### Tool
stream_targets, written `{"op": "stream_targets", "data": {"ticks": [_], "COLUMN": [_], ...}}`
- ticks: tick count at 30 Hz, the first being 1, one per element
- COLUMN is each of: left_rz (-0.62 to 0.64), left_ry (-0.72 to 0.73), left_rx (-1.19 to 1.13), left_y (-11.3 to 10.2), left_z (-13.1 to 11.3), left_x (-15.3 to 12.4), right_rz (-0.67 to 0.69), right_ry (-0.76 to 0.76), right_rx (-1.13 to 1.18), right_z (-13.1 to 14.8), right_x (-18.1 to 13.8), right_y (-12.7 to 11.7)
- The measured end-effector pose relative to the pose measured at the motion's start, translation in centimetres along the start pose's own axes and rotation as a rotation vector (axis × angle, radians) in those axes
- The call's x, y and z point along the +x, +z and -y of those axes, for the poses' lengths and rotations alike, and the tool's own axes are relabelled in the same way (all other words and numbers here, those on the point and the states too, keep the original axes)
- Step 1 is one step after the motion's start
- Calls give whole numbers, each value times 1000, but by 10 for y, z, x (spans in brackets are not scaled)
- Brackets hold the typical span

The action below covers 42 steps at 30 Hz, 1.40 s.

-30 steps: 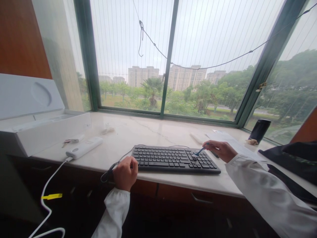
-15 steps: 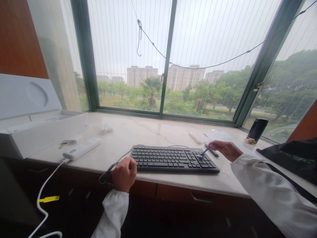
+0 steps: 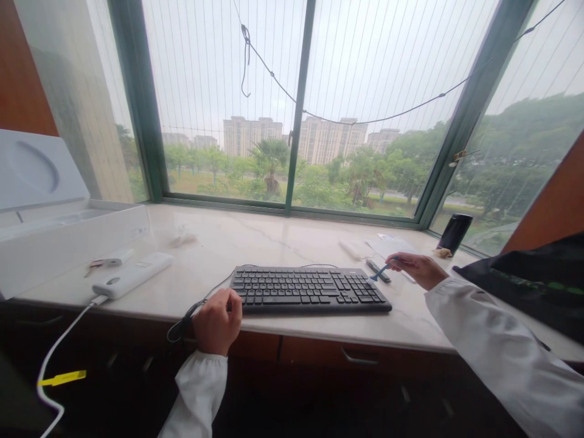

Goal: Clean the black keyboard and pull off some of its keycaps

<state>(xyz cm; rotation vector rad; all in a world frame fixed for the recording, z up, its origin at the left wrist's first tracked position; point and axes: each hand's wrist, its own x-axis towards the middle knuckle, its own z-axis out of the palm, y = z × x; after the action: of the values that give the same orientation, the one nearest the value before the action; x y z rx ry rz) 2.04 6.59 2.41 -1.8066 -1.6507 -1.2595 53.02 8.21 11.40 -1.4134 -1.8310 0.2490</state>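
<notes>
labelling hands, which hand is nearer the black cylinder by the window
Right. The right hand is in front of the black cylinder, slightly left; the left hand is farther, at the left end of the keyboard.

No text can be read for certain. The legends on the black keyboard (image 3: 283, 299) at the desk's (image 3: 246, 240) front edge are too small; print on the white box (image 3: 104, 234) at the left end is blurred, the yellow tag (image 3: 64, 378) likewise.

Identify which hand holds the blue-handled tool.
The right hand: it pinches the blue-handled tool at the number-pad end of the keyboard; the left hand curls at the opposite end.
</notes>
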Motion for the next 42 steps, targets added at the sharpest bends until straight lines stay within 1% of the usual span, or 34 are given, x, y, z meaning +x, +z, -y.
{"op": "stream_targets", "data": {"ticks": [3,6,11,14,16,19,22,24,27,30,34,37,42], "left_rz": [4,1,-13,-11,-6,-10,-28,-44,-63,-64,-51,-47,-49], "left_ry": [-12,-14,-1,-10,-10,4,21,43,66,57,54,55,65], "left_rx": [-3,-9,-29,-36,-35,-34,-38,-49,-63,-68,-72,-66,-62], "left_y": [0,1,1,1,2,2,3,3,5,5,5,5,5], "left_z": [-1,-1,-1,-1,-1,0,2,3,5,5,5,5,6], "left_x": [0,0,0,-1,-1,-2,-4,-5,-5,-6,-6,-6,-7], "right_rz": [-55,-43,-21,11,20,26,34,65,93,116,141,150,170], "right_ry": [0,-23,-164,-243,-286,-328,-309,-295,-268,-253,-270,-293,-299], "right_rx": [52,35,3,84,147,234,316,368,425,449,436,408,398], "right_z": [17,47,114,152,171,193,208,217,229,237,237,233,229], "right_x": [4,11,22,28,32,38,43,45,46,46,46,45,43], "right_y": [9,29,78,110,132,165,199,219,242,258,266,264,252]}}
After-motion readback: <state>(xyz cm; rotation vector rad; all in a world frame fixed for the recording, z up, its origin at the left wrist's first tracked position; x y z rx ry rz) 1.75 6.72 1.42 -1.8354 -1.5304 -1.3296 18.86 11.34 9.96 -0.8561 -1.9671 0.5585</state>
